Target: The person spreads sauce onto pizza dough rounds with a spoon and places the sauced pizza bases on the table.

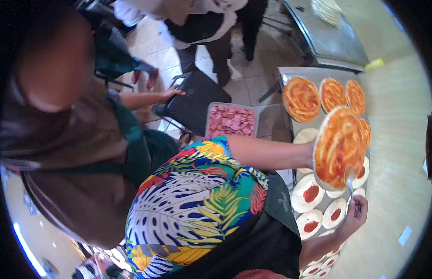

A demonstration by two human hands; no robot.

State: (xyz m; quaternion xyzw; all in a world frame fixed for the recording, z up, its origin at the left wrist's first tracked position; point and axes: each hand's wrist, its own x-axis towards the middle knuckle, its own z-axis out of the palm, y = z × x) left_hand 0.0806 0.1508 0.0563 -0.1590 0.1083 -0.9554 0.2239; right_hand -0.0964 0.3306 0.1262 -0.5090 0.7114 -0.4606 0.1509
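Note:
My left hand [311, 156] holds up a round dough base [339, 146] spread with red-orange sauce; its fingers are hidden behind the base. My right hand [357, 211] is closed round the handle of a metal spoon [350, 182], whose tip touches the sauce near the base's lower edge. Beneath and beside them, plain dough rounds with small dabs of sauce [311, 194] lie on the table. Sauce-covered rounds [301, 99] rest on its upper part.
A container of pink chopped meat [231, 120] stands left of the table beside a black stool [197, 100]. A co-worker in brown [81, 139] has a hand on the stool. Other people stand farther back. A metal surface [330, 35] holds stacked pale items. A wall runs along the right.

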